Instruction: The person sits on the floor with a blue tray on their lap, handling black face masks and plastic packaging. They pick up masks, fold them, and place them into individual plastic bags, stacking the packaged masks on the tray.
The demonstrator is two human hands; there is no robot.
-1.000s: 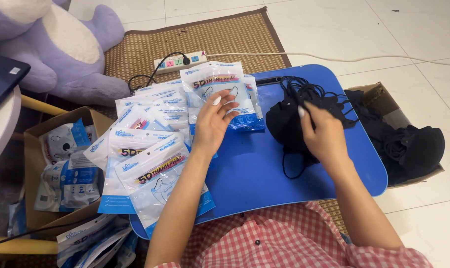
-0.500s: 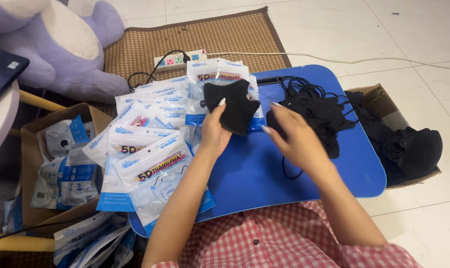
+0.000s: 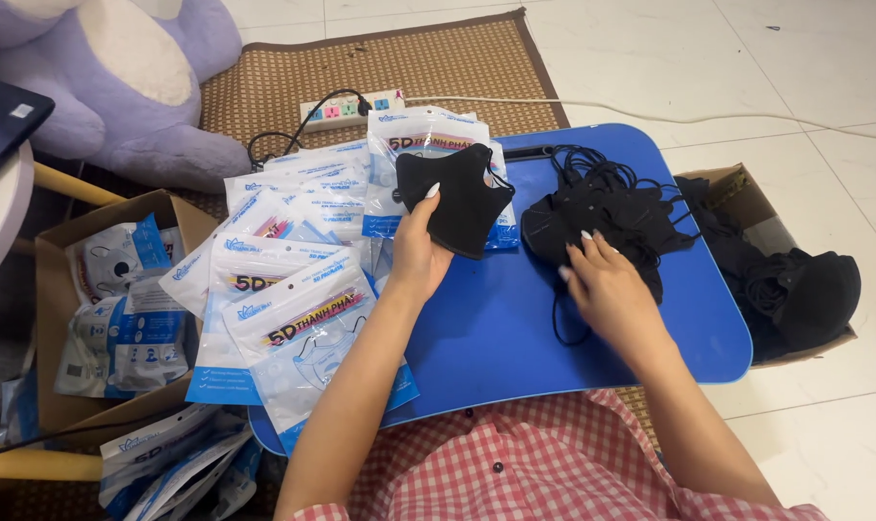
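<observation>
Left hand (image 3: pixel 420 253) now raised, pinching one black folded fabric face mask (image 3: pixel 454 200) lifted off the black mask pile (image 3: pixel 602 224), over the blue plastic lap tray (image 3: pixel 515 328); right hand (image 3: pixel 607 289) lowered, open-fingered, resting on pile edge.

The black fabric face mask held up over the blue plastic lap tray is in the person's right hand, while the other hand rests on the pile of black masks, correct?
Not quite. The head view shows the black fabric face mask in the left hand, not the right. The right hand is the one resting on the pile of black masks on the blue plastic lap tray.
</observation>
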